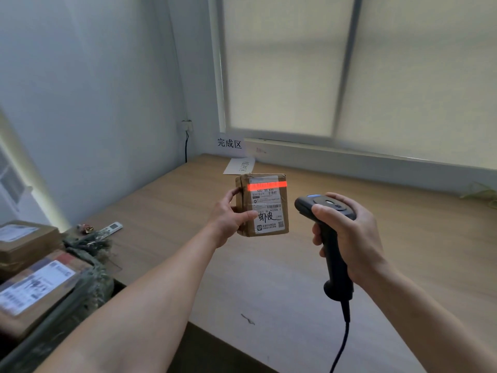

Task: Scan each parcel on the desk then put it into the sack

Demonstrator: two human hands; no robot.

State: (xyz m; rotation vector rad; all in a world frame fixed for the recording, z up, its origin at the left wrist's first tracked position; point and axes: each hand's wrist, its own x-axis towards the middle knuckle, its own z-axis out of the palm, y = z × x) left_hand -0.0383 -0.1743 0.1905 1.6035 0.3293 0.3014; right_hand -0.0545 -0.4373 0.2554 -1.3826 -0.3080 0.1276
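Fingers [233,193] of the left hand [228,219] are curled round the side of a small cardboard parcel [265,208], thumb pressed on the front edge of its label [269,200]; parcel is held upright, apparently lifted clear of the desk [282,281], label facing the person; right hand [355,238] is wrapped tight on the grip of a black scanner [337,267], thumb up on the head, nose aimed at the parcel from just beside it; whether a finger is on the trigger can't be told, but the red beam [266,185] lies across the top barcode, so the scan step looks to be in hand, w/ bagging not yet done; sack [94,262] sits at the desk's left end, mouth open, w/ other boxes [37,286] visible inside; nxt move prob. calls for swinging the left arm out to the left and down over that mouth before letting go, keeping the scanner cable [341,345] out of the way; a remote [114,227] lies on the desk near the sack.
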